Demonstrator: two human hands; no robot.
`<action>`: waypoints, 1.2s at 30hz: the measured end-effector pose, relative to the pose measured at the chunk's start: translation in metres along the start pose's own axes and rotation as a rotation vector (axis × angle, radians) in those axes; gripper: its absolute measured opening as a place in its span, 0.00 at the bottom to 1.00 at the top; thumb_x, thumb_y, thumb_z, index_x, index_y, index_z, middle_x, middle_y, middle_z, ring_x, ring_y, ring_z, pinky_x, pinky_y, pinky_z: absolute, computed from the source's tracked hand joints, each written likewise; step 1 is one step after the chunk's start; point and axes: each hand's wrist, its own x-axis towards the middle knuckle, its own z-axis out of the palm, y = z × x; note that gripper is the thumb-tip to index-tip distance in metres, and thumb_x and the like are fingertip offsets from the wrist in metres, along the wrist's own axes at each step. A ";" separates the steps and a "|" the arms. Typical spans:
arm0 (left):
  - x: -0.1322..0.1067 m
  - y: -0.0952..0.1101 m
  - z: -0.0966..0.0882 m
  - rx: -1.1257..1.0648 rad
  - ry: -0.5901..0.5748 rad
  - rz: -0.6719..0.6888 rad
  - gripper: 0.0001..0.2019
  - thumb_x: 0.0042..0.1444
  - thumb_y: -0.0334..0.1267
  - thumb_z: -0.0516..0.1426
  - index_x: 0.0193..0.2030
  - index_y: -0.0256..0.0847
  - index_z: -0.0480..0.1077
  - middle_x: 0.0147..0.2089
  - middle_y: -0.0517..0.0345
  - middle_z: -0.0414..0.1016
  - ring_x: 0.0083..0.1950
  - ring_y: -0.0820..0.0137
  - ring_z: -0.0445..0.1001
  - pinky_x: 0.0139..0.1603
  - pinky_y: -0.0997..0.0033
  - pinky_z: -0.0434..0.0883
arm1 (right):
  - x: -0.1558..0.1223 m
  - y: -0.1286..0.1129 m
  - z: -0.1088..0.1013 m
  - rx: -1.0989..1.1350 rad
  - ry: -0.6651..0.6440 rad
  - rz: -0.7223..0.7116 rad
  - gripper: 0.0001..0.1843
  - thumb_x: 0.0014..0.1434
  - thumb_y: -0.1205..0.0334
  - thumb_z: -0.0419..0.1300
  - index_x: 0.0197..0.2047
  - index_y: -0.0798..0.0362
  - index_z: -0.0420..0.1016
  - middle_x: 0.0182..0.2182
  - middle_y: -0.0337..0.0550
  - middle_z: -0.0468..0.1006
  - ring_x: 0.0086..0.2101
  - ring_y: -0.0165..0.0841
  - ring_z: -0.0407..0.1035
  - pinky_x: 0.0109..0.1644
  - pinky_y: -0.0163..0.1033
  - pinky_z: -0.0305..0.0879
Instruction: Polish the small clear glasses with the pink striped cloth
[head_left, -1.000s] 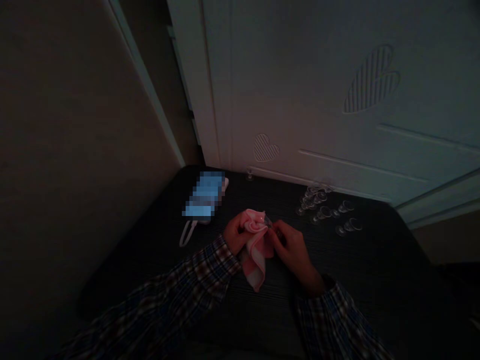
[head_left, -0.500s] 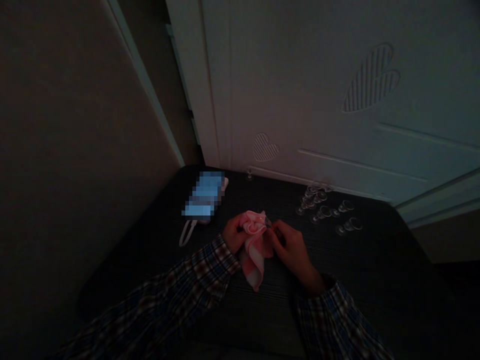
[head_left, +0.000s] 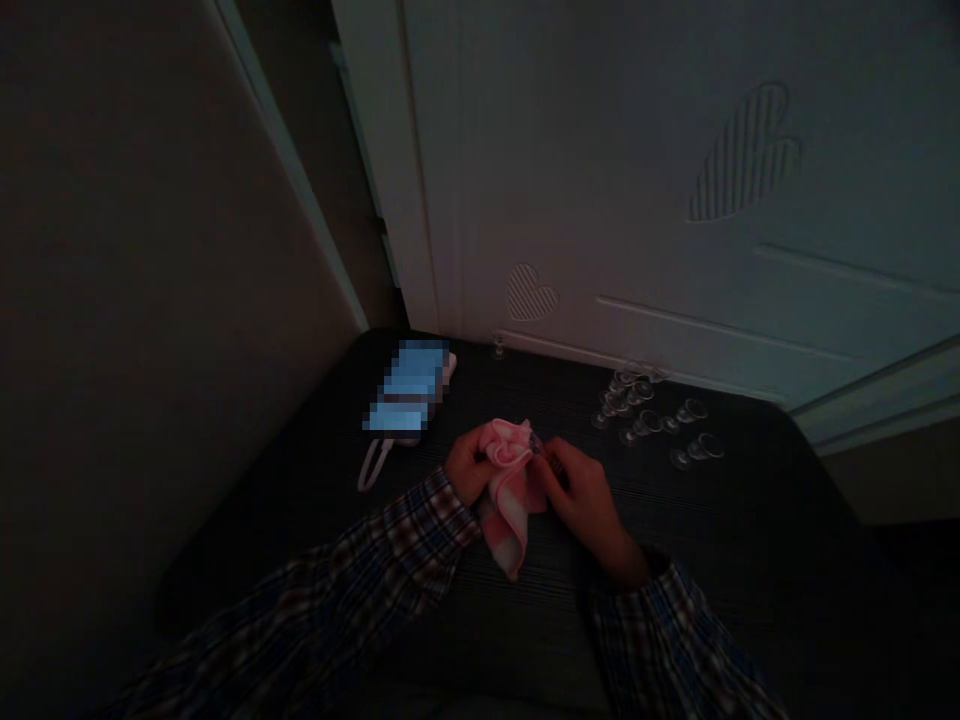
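Observation:
The scene is dim. My left hand (head_left: 468, 470) is closed round a bunched pink cloth (head_left: 510, 495), whose loose end hangs down toward the dark table (head_left: 750, 540). My right hand (head_left: 581, 495) is closed in a pinch at the cloth's right side, on a small clear object (head_left: 535, 441) that I cannot make out well. Both hands meet above the middle of the table. Plaid sleeves cover both forearms.
Several small clear stemmed glasses (head_left: 645, 410) lie at the back right of the table. A lit, blurred screen device (head_left: 405, 398) with a white cord (head_left: 373, 465) lies at the back left. A white cabinet door (head_left: 675, 200) with heart cut-outs stands behind.
The hands and cloth stay in nearly the same place; the cloth's folds shift slightly at my fingertips. The picture has grown a little darker.

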 end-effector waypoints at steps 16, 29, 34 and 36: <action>-0.002 -0.001 0.002 -0.043 0.004 -0.011 0.11 0.42 0.38 0.62 0.34 0.36 0.71 0.33 0.56 0.76 0.35 0.69 0.73 0.37 0.71 0.69 | -0.002 -0.002 0.003 0.062 0.150 0.104 0.12 0.58 0.64 0.51 0.47 0.51 0.61 0.31 0.38 0.70 0.27 0.29 0.65 0.31 0.34 0.59; -0.002 0.005 0.003 -0.127 0.086 -0.075 0.16 0.41 0.39 0.64 0.37 0.34 0.72 0.35 0.54 0.78 0.35 0.68 0.75 0.36 0.72 0.71 | 0.003 0.000 0.001 0.182 0.346 -0.023 0.15 0.55 0.67 0.56 0.47 0.51 0.61 0.38 0.41 0.65 0.37 0.32 0.63 0.43 0.39 0.62; -0.002 0.003 0.004 -0.169 0.092 -0.087 0.16 0.42 0.38 0.64 0.39 0.36 0.72 0.38 0.55 0.78 0.37 0.68 0.75 0.39 0.72 0.71 | 0.002 0.002 -0.001 0.196 0.279 -0.003 0.11 0.54 0.63 0.59 0.41 0.51 0.64 0.33 0.39 0.66 0.33 0.31 0.64 0.38 0.36 0.62; -0.001 0.002 0.004 -0.165 0.098 -0.093 0.16 0.41 0.38 0.65 0.39 0.36 0.73 0.37 0.54 0.78 0.37 0.68 0.75 0.38 0.72 0.71 | 0.002 0.003 -0.002 0.190 0.250 0.029 0.09 0.55 0.61 0.59 0.40 0.51 0.65 0.31 0.37 0.67 0.31 0.30 0.64 0.35 0.35 0.61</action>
